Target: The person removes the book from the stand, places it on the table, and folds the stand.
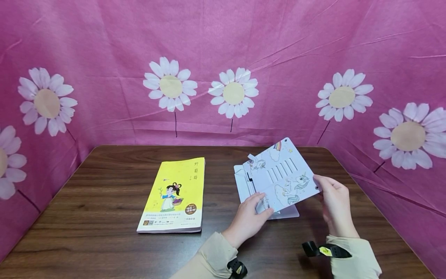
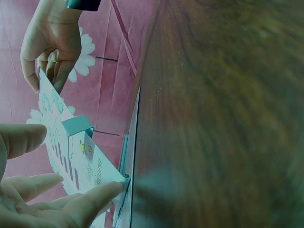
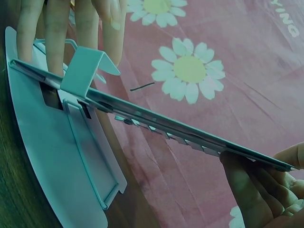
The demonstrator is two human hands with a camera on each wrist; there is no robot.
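A white metal book stand [image 1: 265, 167], printed with unicorns, a rainbow and stars, is on the right half of the table, its slotted back panel tilted up from the flat base [image 3: 42, 156]. My right hand [image 1: 336, 201] pinches the panel's right corner between thumb and fingers. My left hand [image 1: 247, 219] is at the panel's lower left edge, its fingers [image 3: 54, 33] straight and reaching down to the base by the hinge. In the left wrist view its thumb stands apart from the panel. A bent page ledge [image 3: 80, 73] juts from the panel, and a wire support [image 3: 85, 156] lies along the base.
A yellow children's book [image 1: 174, 193] lies left of the stand on the dark wooden table [image 1: 94, 217]. Behind the table hangs a pink cloth [image 1: 115, 46] with white daisies. Black straps [image 1: 332, 251] circle both wrists over beige sleeves.
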